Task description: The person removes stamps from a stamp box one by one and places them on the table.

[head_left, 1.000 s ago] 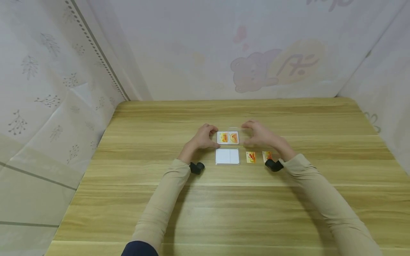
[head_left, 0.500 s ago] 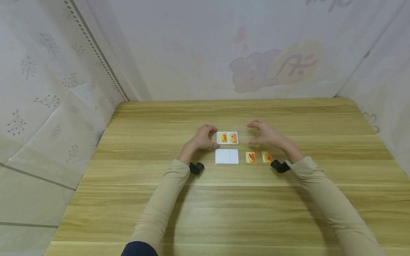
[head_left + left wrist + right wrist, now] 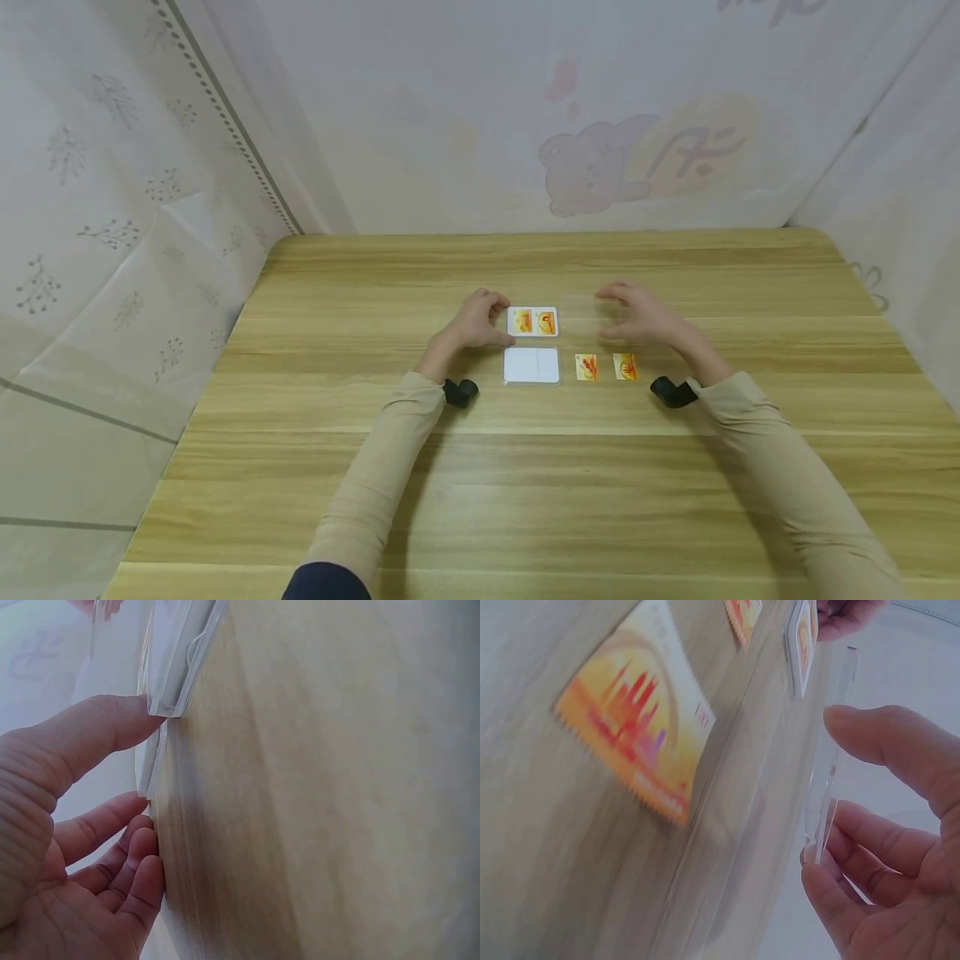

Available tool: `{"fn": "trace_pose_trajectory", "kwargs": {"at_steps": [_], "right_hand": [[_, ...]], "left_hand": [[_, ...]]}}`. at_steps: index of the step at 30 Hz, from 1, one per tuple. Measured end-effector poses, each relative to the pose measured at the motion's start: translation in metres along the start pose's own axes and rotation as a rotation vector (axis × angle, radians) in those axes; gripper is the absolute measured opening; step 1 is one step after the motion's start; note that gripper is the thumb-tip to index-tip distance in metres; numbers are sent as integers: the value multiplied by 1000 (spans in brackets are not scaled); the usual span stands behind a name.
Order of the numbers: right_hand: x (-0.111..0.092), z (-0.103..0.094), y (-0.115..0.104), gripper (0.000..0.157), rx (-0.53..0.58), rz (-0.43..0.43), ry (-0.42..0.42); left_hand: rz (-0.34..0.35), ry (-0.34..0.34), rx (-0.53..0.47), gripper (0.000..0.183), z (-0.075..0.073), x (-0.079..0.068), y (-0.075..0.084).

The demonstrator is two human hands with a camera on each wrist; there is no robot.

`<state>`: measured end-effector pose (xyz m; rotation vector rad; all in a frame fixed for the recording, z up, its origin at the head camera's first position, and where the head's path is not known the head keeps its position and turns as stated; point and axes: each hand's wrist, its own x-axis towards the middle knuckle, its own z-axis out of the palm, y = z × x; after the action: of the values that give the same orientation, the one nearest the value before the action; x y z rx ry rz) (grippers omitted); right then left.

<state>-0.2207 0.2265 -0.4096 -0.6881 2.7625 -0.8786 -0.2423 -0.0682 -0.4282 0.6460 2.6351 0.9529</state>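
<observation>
Fingers of my right hand (image 3: 641, 315) are pinching a clear cover (image 3: 825, 776), while my left hand (image 3: 478, 321) is gripping the stamped case (image 3: 534, 321).

Over the feed I am seeing that case lying about midway between the left and right edges of the tabletop (image 3: 562, 500), closer to its far edge, with two orange stamps (image 3: 546, 322) showing on its white face. My left thumb and index finger are holding it across its left-hand corners; my right fingers are curling around the cover just to its right. On the near side, a white case (image 3: 531, 366) is lying just beside it, and two loose stamps (image 3: 586, 367) are resting in a row toward the tabletop's right edge.
</observation>
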Motion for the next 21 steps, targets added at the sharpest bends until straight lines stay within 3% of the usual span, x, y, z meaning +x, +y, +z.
{"fn": "trace_pose_trajectory", "kwargs": {"at_steps": [21], "right_hand": [[-25,-16,25,59,-53,-23,29]], "left_hand": [[-25,-5,0,61,1,-1,1]]}}
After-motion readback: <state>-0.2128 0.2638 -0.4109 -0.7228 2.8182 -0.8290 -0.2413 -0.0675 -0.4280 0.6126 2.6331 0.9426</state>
